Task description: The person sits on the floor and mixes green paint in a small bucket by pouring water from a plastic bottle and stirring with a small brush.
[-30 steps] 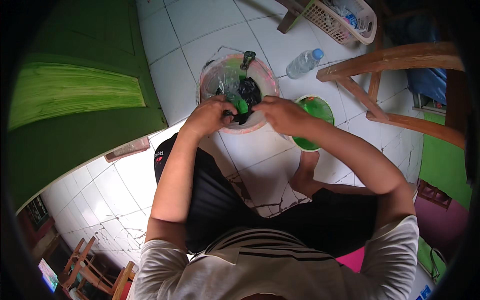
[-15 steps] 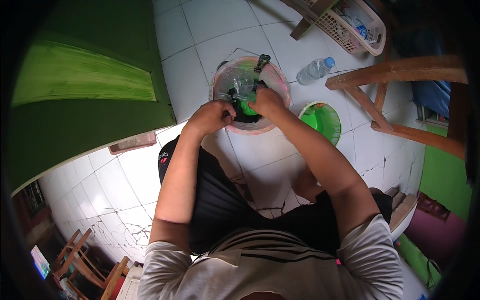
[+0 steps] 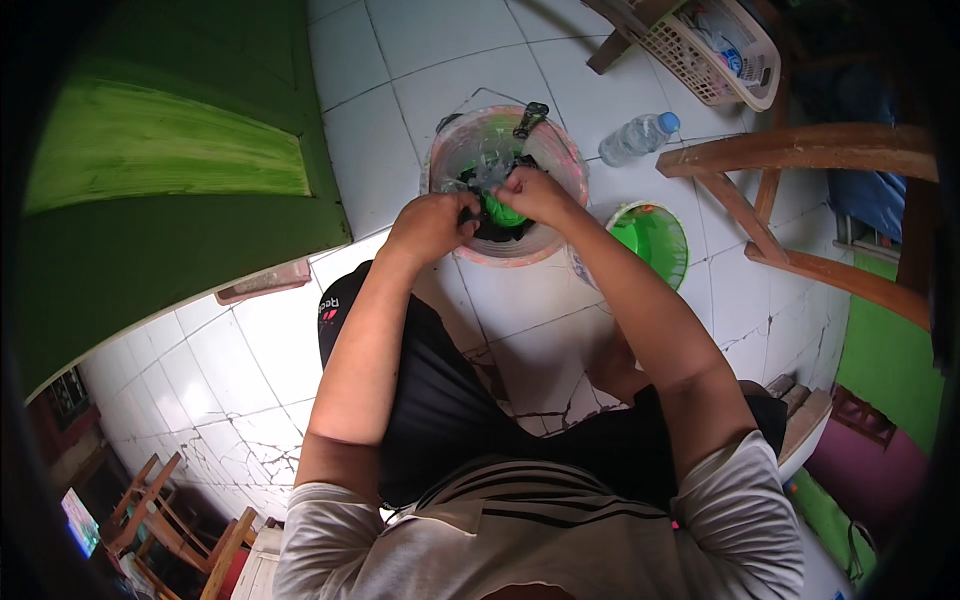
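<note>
A whitish bucket (image 3: 572, 170) with pink stains and a wire handle stands on the floor in front of me. Inside it lie crumpled clear plastic (image 3: 490, 172), dark material (image 3: 490, 229) and a bright green mass (image 3: 503, 211). My left hand (image 3: 435, 225) reaches over the bucket's near left rim, fingers curled in beside the dark material; what they grip is hidden. From the right, my right hand (image 3: 535, 193) comes in with thumb and fingers pinched at the clear plastic, just above the green.
Close on the right is a smaller pail (image 3: 660, 245) with green paint inside. A clear bottle with a blue cap (image 3: 640, 139) stands beyond it. Wooden legs (image 3: 800, 150) and a beige basket (image 3: 700, 75) lie farther right. A green painted panel (image 3: 180, 150) fills the left.
Both hands stay over the bucket. My right hand has shifted slightly and its pinch sits by the clear plastic; the left fingers have moved a little to the right. The view has shifted slightly.
</note>
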Tool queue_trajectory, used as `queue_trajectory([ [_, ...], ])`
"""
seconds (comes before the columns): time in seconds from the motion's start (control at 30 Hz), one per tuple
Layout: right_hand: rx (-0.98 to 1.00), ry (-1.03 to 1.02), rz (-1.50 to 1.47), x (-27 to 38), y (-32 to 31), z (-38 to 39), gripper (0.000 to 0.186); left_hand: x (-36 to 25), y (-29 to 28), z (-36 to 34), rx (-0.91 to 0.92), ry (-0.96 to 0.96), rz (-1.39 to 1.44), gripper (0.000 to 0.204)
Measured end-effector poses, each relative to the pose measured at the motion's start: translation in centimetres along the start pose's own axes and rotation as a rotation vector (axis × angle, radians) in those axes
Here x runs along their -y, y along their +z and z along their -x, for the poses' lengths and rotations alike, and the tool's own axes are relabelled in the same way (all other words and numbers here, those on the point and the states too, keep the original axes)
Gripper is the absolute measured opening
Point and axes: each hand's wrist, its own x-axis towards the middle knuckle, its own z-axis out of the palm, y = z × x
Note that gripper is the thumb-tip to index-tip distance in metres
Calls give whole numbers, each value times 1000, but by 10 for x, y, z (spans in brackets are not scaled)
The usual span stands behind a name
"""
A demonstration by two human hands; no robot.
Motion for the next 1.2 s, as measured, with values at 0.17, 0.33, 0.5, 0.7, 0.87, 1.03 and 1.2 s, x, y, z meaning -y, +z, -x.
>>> queue_trajectory([
  [0.17,85,-243,238,-31,4,3,17,1,3,-4,107,-38,-37,16],
  [0.33,147,-309,364,-22,7,9,24,7,2,0,187,-63,-12,14],
  [0.5,141,-336,426,-23,12,8,23,4,0,1,216,-55,-17,14],
  [0.7,161,-315,422,-20,12,8,21,3,-3,2,221,-63,-10,14],
  [0.87,97,-358,235,-22,9,9,12,3,-4,3,232,-72,-12,16],
  [1.03,76,-420,121,-18,-11,15,7,6,-2,0,206,-66,4,15],
  [1.2,78,-508,7,-1,-31,34,9,10,-2,-3,170,-56,24,16],
])
